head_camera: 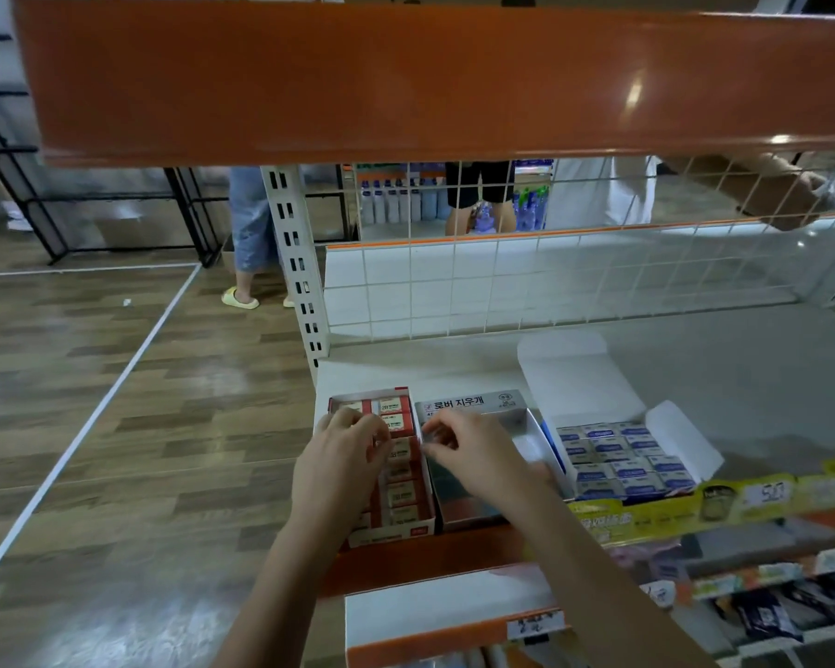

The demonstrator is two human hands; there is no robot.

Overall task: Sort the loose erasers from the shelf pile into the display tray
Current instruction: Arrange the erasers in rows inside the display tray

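The red-and-white erasers [398, 455] sit packed in rows inside the red display tray [391, 532], which stands at the front left corner of the shelf [695, 368], its long side running from six toward twelve o'clock so the printed faces look up at a shopper. The left hand [343, 455] hovers over the tray's far end, at about eleven o'clock from the tray's middle, its fingers [374, 433] curled down and drawn together over the top rows; whether they pinch an eraser I cannot tell, since the hand hides what lies under it. Just beside it at three o'clock, the right hand [473, 455] reaches over the grey box [459, 503] with Korean lettering on its raised flap, fingers bent inward toward the left hand, tips close together as if holding something small, though motion blur hides what. Both hands meet at the seam between tray and grey box, likely because pieces pass from one to the other there. Further toward three o'clock an open white carton [685, 441] holds blue-labelled erasers [623, 460] in tidy rows, its lid folded back. A wire grid [574, 282] closes the shelf's back, and a yellow price strip [695, 503] runs along the front edge
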